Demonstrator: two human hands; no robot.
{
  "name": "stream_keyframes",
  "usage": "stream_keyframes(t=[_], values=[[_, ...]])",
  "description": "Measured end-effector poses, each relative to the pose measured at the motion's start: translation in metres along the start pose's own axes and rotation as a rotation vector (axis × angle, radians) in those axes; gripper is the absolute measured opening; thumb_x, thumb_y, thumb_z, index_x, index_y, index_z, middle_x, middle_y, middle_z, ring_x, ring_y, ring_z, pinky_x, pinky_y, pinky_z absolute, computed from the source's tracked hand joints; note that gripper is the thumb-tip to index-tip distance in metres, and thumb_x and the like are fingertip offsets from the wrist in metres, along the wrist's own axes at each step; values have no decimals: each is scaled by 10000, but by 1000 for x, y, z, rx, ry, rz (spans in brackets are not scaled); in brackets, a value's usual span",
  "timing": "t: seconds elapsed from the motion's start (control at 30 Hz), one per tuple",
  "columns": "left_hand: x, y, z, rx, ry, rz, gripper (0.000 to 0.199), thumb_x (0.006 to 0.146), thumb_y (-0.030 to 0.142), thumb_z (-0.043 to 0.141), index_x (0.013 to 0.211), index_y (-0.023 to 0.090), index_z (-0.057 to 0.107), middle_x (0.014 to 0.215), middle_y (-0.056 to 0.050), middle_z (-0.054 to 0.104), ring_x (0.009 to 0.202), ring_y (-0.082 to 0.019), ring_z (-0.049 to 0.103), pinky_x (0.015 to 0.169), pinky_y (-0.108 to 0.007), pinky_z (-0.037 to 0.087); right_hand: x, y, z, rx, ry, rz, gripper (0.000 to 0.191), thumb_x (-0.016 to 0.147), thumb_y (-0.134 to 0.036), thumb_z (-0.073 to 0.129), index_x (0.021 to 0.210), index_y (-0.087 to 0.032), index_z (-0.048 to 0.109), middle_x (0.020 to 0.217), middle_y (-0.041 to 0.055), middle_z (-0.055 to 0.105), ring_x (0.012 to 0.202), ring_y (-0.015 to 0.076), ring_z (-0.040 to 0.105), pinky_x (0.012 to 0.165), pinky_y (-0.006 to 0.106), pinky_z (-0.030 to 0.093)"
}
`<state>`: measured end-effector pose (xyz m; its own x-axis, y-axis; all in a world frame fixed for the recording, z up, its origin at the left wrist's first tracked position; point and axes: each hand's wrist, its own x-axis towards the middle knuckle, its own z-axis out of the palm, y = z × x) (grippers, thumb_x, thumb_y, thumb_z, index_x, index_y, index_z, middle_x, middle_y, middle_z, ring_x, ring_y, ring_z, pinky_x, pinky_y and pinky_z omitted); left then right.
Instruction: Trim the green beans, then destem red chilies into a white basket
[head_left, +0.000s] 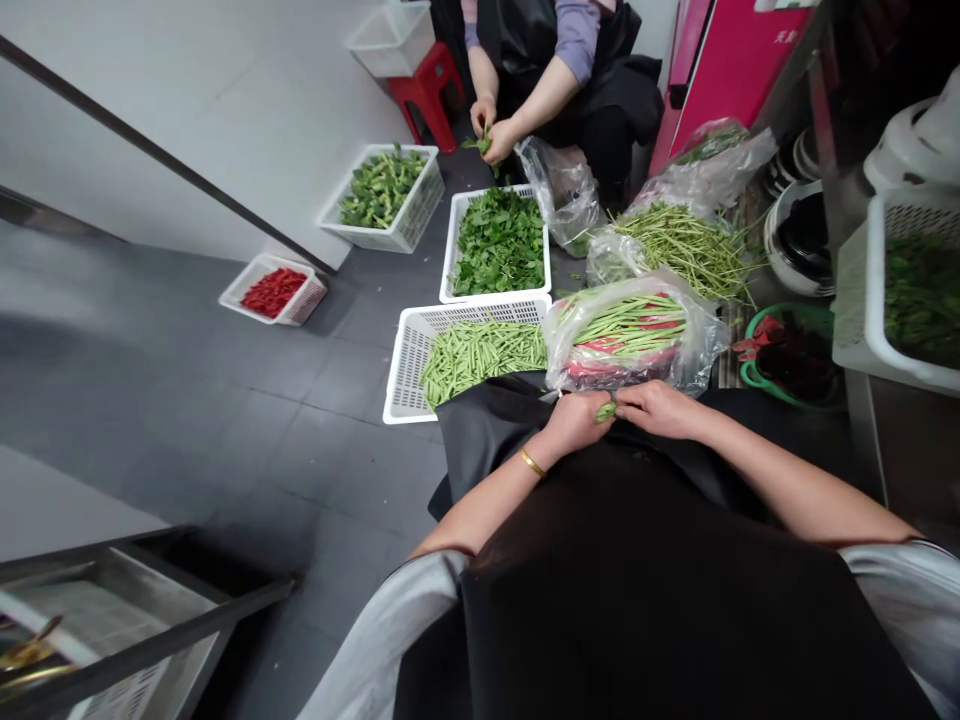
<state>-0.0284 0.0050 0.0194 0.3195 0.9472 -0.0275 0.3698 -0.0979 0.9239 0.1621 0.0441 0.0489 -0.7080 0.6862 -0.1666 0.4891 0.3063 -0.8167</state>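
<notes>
Seated worker at floor level, viewed from the head camera; the left hand (574,420), with a gold bangle (532,462) at the wrist, and the right hand (660,410) meet above a black apron (487,440); both are curled nearly closed, their fingertips pinching a short green bean (605,411) between them; the bean sits at the apron's far edge, mostly hidden by the fingers, so its full length cannot be told. Just ahead lie a clear bag of long beans (622,335), touching the apron, and a white basket (401,370) of green beans; beyond stand a basket of leafy greens (499,245), a bag of thin stalks (690,250), a basket of chopped greens (382,195) and a basket of red chillies (274,292); a co-worker's hands (499,130) hold a green sprig by a red stool (427,95). Risks: the small, smooth bean could slip from the fingertips if the pinch loosens, dropping into the apron's folds or onto the tiles; a shift of the knees could slide the bag or nudge the basket, spilling beans; stray pieces could also land among the wrong greens.
</notes>
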Motion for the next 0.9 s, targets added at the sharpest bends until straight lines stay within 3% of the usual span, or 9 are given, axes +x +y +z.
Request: stream_keyframes(t=[0.07, 0.17, 0.23, 0.3, 0.4, 0.53, 0.73, 0.83, 0.9], values=[[0, 1, 3, -35, 23, -2, 238, 691, 120, 702, 575, 204, 512, 593, 5, 439, 604, -141, 401, 598, -226, 304, 1, 4, 17, 336, -6, 103, 330, 842, -451, 588, 627, -212, 515, 520, -23, 537, 491, 134, 511, 519, 255, 394], [3, 0, 3, -180, 80, -36, 268, 664, 138, 723, 558, 196, 484, 584, 10, 444, 589, -122, 379, 587, -227, 303, 1, 12, 44, 876, 201, 224, 377, 782, -563, 629, 685, -214, 523, 498, -36, 503, 474, 148, 540, 451, 248, 404], [8, -6, -1, -365, 110, -137, 269, 649, 198, 748, 578, 190, 489, 563, 19, 451, 550, -105, 367, 550, -225, 296, 1, 23, 51, 987, 295, 247, 403, 772, -600, 623, 728, -207, 547, 547, -16, 542, 516, 159, 577, 470, 257, 439], [15, -16, -8, -660, 101, -288, 274, 653, 295, 746, 616, 187, 498, 518, 41, 413, 486, -88, 333, 490, -222, 274, 3, 39, 43, 784, 156, 251, 392, 782, -581, 627, 795, -189, 618, 636, 23, 618, 572, 170, 614, 533, 280, 479], [24, -36, -18, -1131, 68, -413, 307, 619, 369, 715, 605, 180, 473, 518, 38, 402, 464, -85, 361, 439, -214, 270, 21, 70, 12, 39, -43, 253, 286, 815, -414, 649, 982, -188, 702, 878, 85, 706, 737, 207, 661, 677, 313, 503], [28, -53, -20, -1342, 60, -449, 276, 585, 328, 687, 596, 158, 470, 745, -70, 625, 597, -138, 550, 489, -242, 394, 79, 100, -15, -710, 42, 337, 308, 947, -249, 452, 1154, -176, 668, 1123, 160, 683, 915, 251, 666, 767, 327, 485], [25, -52, -17, -1370, -31, -508, 294, 598, 280, 757, 664, 167, 493, 497, 40, 463, 409, -81, 421, 444, -224, 335, 147, 104, -20, -826, -73, 341, 276, 905, -114, 438, 1056, -50, 659, 1089, 252, 678, 952, 281, 664, 795, 332, 478], [25, -48, -15, -1283, -45, -551, 303, 602, 281, 817, 696, 136, 569, 443, 80, 371, 368, -50, 356, 418, -199, 260, 128, 89, -33, -694, 164, 288, 258, 920, -219, 466, 1067, -84, 630, 1073, 223, 684, 927, 286, 659, 805, 363, 485], [28, -43, -9, -1206, -10, -592, 327, 632, 325, 824, 791, 96, 652, 477, 49, 469, 379, -55, 394, 420, -204, 282, 99, 73, -33, -384, 408, 219, 237, 916, -327, 506, 1024, -146, 614, 933, 142, 711, 826, 249, 666, 771, 354, 505]])
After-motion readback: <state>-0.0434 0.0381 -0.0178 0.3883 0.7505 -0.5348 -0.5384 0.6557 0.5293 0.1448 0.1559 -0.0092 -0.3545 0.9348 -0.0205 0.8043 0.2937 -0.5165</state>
